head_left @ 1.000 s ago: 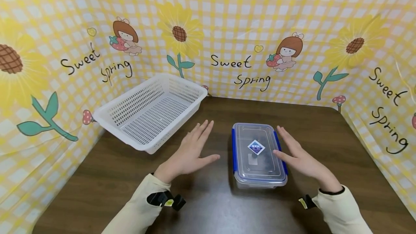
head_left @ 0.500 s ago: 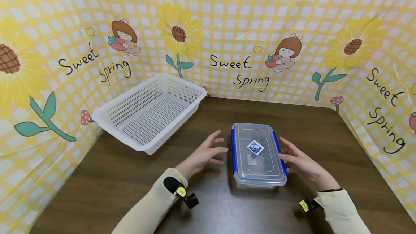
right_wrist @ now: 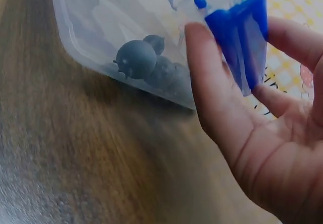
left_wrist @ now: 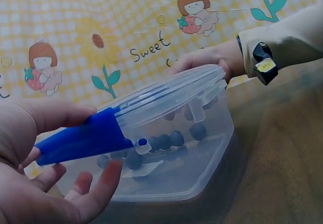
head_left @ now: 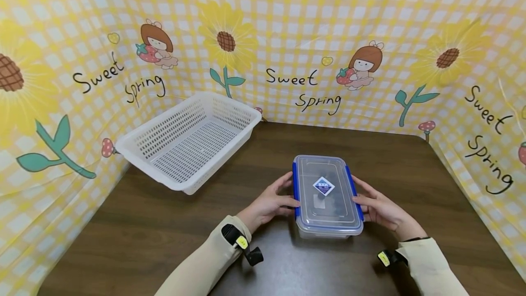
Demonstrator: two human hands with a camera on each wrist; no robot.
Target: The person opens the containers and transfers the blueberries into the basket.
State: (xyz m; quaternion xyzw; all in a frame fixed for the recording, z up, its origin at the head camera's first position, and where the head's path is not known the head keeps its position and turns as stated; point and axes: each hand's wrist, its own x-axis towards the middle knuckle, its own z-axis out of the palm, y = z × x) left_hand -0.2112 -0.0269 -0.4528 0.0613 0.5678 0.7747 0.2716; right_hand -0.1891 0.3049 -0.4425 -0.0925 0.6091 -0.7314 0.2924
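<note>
A clear lidded container point(head_left: 327, 198) stands on the dark wooden worktop point(head_left: 370, 150), flanked by both hands. The left hand point(head_left: 269, 202) lies against the container's left long side, thumb curled onto the blue latch point(left_wrist: 83, 138) and fingers reaching beneath it — a pinch on the clip, as the left wrist view shows. The right hand point(head_left: 380, 207) mirrors this on the opposite side, its fingers folded about the other blue latch point(right_wrist: 242, 37) there; it too holds the clip rather than the body of the container. Such a two-sided grip suits clips hinged along the long edges. Through the wall, dark round berries point(right_wrist: 136, 58) lie heaped on the container floor. The lid, with a diamond label point(head_left: 323, 186), sits flat and closed. To the container's far left a white slotted basket point(head_left: 144, 143) rests with one end raised against the yellow printed backdrop point(head_left: 296, 35), well apart from both hands. Bare worktop surrounds the container on all sides — widest to its right and behind it — while the backdrop closes the worktop's far and lateral edges.
</note>
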